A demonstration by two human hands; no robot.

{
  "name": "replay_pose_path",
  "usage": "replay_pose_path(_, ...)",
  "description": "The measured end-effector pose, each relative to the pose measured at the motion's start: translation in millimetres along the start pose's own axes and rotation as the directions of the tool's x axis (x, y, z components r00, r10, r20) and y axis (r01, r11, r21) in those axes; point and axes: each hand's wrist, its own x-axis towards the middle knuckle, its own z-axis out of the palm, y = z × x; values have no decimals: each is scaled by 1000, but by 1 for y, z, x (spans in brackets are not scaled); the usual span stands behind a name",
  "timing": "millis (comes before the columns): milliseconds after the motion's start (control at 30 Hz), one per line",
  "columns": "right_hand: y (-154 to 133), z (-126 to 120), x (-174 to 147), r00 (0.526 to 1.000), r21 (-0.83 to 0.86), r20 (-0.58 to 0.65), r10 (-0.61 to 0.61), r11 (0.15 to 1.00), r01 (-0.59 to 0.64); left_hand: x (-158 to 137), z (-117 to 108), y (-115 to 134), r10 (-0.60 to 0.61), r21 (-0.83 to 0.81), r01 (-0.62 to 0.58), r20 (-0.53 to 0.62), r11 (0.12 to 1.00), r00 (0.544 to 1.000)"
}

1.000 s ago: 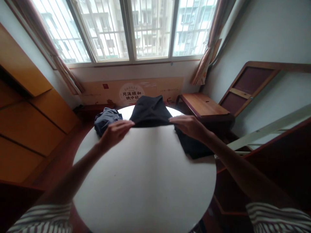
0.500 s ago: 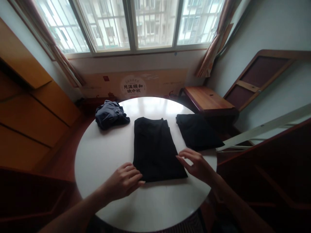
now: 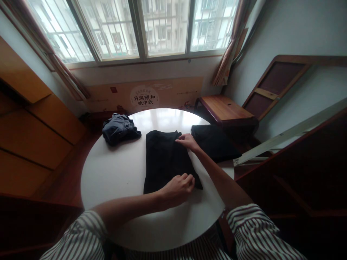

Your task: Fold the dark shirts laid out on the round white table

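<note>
A folded black garment (image 3: 165, 162) lies in front of me on the round white table (image 3: 114, 180). My left hand (image 3: 179, 187) reaches across its near edge, close to the near right corner, with the fingers curled closed on the cloth; the fingertips are partly hidden. At the far right edge my right hand (image 3: 187, 141) pinches the cloth between thumb and fingers. Just right of that hand is a second folded black garment (image 3: 217, 142). A crumpled dark blue-grey garment (image 3: 119, 128) sits at the table's far left.
Beyond the table's far right stands a wooden stool-like bench (image 3: 225, 108), with a brown-panelled wooden frame (image 3: 279, 79) by the wall. Orange-brown cabinets (image 3: 32, 141) line the left. A printed banner (image 3: 168, 94) hangs under the barred window (image 3: 162, 29).
My left hand has moved right along the garment's near edge, from its left corner toward the right. My right hand has gone farther away, up to the far right edge.
</note>
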Motion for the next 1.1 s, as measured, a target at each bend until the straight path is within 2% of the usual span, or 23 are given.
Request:
replay_pose_path(267, 20, 5, 4, 992, 95, -109, 61, 994, -51, -6, 16, -7, 79, -53, -87, -139, 995, 987)
replay_pose_path(467, 24, 6, 1, 995, 285, -13, 95, 954, -88, -8, 15, -3, 60, -7, -61, -115, 998, 992)
replay_pose_path(567, 26, 8, 0, 997, 231, -2, 72, 971, -70, -10, 12, -4, 78, 23, -76, -108, 997, 991)
replay_pose_path(667, 28, 10, 1, 999, 155, -27, 33, 988, -29, -12, 8, -5, 174, 67, -166, -144, 984, 974)
replay_pose_path(767, 31, 12, 4, 995, 127, -82, 50, 991, -39, -13, 8, -5, 250, 87, -238, -181, 967, 951)
replay_pose_path(967, 34, 14, 5, 986, 136, -158, 60, 990, -38, -10, 20, -3, 188, 68, -179, -176, 982, 966)
replay_pose_path(1100, 28, 14, 1, 989, 267, -142, 33, 964, 6, -10, 22, -3, 198, 41, -193, -175, 980, 965)
